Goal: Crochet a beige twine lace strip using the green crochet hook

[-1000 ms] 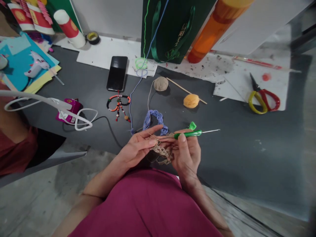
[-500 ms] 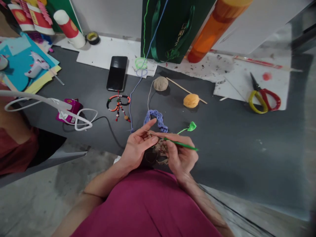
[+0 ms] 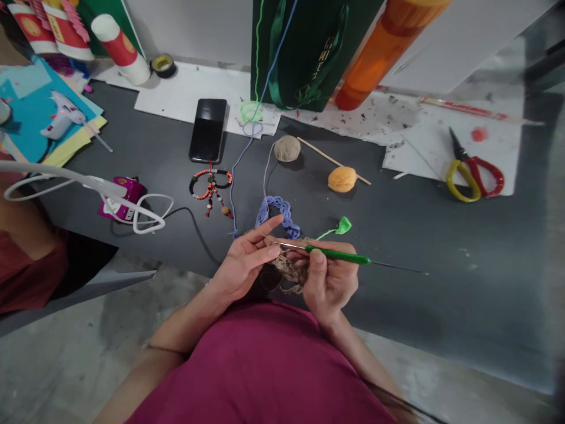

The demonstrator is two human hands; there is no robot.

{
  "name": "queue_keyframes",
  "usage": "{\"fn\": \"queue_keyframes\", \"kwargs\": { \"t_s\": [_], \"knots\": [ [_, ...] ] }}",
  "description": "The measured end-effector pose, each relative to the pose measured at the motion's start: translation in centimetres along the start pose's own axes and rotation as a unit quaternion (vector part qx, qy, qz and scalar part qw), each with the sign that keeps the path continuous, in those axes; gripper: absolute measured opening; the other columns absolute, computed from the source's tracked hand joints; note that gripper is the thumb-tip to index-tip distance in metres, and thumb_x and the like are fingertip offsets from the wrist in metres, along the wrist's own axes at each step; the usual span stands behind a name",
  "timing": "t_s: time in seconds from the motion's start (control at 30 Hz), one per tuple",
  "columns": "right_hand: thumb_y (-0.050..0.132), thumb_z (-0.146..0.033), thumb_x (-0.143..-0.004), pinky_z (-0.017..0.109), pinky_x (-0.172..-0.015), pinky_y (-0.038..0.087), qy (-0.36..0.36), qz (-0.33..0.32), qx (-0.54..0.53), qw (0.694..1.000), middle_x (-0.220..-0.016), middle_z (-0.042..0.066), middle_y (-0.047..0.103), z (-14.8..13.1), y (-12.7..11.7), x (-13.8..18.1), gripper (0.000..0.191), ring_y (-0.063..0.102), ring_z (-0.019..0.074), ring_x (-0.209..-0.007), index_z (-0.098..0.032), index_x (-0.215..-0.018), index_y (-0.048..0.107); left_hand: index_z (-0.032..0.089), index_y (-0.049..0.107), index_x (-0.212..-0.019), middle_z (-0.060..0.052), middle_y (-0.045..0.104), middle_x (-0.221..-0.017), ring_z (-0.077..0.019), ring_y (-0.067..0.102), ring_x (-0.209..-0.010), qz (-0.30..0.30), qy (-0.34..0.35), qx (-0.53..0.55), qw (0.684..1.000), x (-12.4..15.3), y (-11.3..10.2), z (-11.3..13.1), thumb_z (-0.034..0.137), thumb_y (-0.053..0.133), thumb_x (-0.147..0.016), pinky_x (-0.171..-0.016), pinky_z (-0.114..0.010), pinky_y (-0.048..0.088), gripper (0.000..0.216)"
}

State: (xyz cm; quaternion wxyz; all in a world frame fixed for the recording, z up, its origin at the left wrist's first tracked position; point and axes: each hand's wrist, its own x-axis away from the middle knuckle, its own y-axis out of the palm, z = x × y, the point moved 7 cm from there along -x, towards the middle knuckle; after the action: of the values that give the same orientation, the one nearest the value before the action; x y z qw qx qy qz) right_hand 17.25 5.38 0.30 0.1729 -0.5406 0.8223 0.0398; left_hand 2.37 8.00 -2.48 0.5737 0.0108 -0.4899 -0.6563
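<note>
My right hand (image 3: pixel 330 280) grips a steel crochet hook (image 3: pixel 338 255) by its green handle, with thin metal ends showing on both sides. The hook's left tip reaches towards my left hand (image 3: pixel 247 262), whose fingers hold a beige lace crochet piece (image 3: pixel 289 271) from below. The piece sits between my hands, partly hidden by my fingers. A blue crochet strip (image 3: pixel 276 212) lies just beyond my left fingertips, and a small green crocheted leaf (image 3: pixel 343 225) lies beyond my right hand.
On the dark grey table lie a phone (image 3: pixel 207 131), a beaded ornament (image 3: pixel 210 187), a beige yarn ball (image 3: pixel 286 148) and an orange one (image 3: pixel 342 179). Scissors (image 3: pixel 470 176), a glue gun (image 3: pixel 63 116) and a white cable (image 3: pixel 88 176) lie farther out. A red-sleeved person (image 3: pixel 26 259) sits left.
The hook has swung from a short, steep view to a longer, flatter line across my right hand, with its thin right end now showing far out. My right hand has shifted slightly rightward.
</note>
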Motion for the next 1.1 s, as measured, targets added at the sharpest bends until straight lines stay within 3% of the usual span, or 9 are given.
{"fn": "queue_keyframes", "kwargs": {
  "t_s": [0.2,0.33,0.43,0.57,0.7,0.83,0.97,1.03,1.1],
  "knots": [
    [0.064,-0.035,-0.104,0.031,-0.046,0.057,0.115,-0.012,-0.102,0.988,-0.079,-0.001,0.076,0.8,0.6,-0.2,0.004,0.073,0.0190,-0.054,-0.032,-0.104,0.067,0.022,0.082,-0.119,-0.002,0.079,-0.088,-0.0185,0.073,-0.088,-0.037,-0.011,-0.014,0.999,-0.1,-0.2,-0.2,0.024,0.092,-0.074,-0.093,-0.035,0.052,0.046],
    [0.065,-0.045,-0.103,0.037,-0.056,0.064,0.226,-0.048,-0.225,0.947,-0.064,-0.003,0.074,1.8,1.8,-0.3,0.014,0.075,0.0217,-0.056,-0.031,-0.100,0.066,0.022,0.084,-0.112,-0.002,0.078,-0.083,-0.0167,0.071,-0.082,-0.089,-0.043,0.024,0.995,-0.2,0.6,-0.6,0.026,0.093,-0.072,-0.093,-0.034,0.051,0.041],
    [0.070,-0.047,-0.099,0.035,-0.056,0.065,0.256,-0.075,-0.290,0.919,-0.066,-0.004,0.076,1.8,2.9,-0.4,0.017,0.074,0.0191,-0.054,-0.030,-0.095,0.068,0.024,0.086,-0.109,-0.001,0.079,-0.086,-0.0118,0.067,-0.076,-0.105,-0.032,0.033,0.993,-0.1,1.1,-0.5,0.025,0.095,-0.070,-0.086,-0.029,0.051,0.040],
    [0.074,-0.041,-0.098,0.027,-0.048,0.060,0.208,-0.071,-0.282,0.934,-0.080,-0.003,0.082,1.1,3.0,-0.5,0.012,0.071,0.0143,-0.051,-0.029,-0.095,0.070,0.029,0.084,-0.115,0.000,0.080,-0.095,-0.0114,0.068,-0.081,-0.082,-0.016,0.023,0.996,-0.1,1.1,-0.4,0.021,0.096,-0.070,-0.086,-0.027,0.052,0.047],
    [0.067,-0.031,-0.102,0.022,-0.038,0.050,0.153,-0.067,-0.232,0.958,-0.081,-0.003,0.082,0.8,2.4,-0.5,0.004,0.064,0.0109,-0.045,-0.030,-0.101,0.070,0.030,0.083,-0.119,0.003,0.074,-0.086,-0.0116,0.067,-0.081,-0.039,0.025,0.004,0.999,-0.1,0.6,0.1,0.022,0.098,-0.067,-0.086,-0.028,0.053,0.055],
    [0.065,-0.020,-0.101,0.028,-0.059,0.065,0.015,-0.066,-0.100,0.993,-0.095,0.000,0.086,-0.3,1.3,-0.9,0.016,0.080,0.0164,-0.070,-0.030,-0.109,0.074,0.031,0.084,-0.117,0.004,0.072,-0.081,-0.0096,0.065,-0.077,0.002,0.077,-0.019,0.997,-0.2,0.2,0.6,0.025,0.099,-0.067,-0.082,-0.025,0.053,0.052],
    [0.071,-0.009,-0.095,0.036,-0.079,0.071,-0.171,-0.100,-0.002,0.980,-0.114,0.004,0.086,-2.1,1.5,-0.3,0.038,0.085,0.0228,-0.097,-0.031,-0.125,0.074,0.031,0.083,-0.119,0.007,0.069,-0.074,-0.0059,0.061,-0.070,0.016,0.085,-0.009,0.996,-0.2,0.0,0.5,0.023,0.099,-0.067,-0.077,-0.020,0.051,0.055],
    [0.074,-0.007,-0.092,0.036,-0.080,0.071,-0.190,-0.097,0.019,0.977,-0.118,0.004,0.085,-2.2,1.6,-0.1,0.042,0.085,0.0224,-0.096,-0.032,-0.126,0.075,0.029,0.083,-0.119,0.008,0.066,-0.069,-0.0051,0.059,-0.066,0.012,0.066,0.006,0.998,-0.2,0.0,0.3,0.021,0.098,-0.068,-0.074,-0.019,0.050,0.054],
    [0.072,-0.009,-0.094,0.037,-0.080,0.070,-0.153,-0.081,0.001,0.985,-0.112,0.003,0.086,-1.8,1.6,-0.1,0.036,0.084,0.0219,-0.093,-0.032,-0.121,0.077,0.027,0.082,-0.121,0.008,0.065,-0.067,-0.0053,0.058,-0.065,0.008,0.044,0.012,0.999,-0.3,0.1,0.1,0.020,0.097,-0.068,-0.073,-0.020,0.050,0.055]
  ]
}}
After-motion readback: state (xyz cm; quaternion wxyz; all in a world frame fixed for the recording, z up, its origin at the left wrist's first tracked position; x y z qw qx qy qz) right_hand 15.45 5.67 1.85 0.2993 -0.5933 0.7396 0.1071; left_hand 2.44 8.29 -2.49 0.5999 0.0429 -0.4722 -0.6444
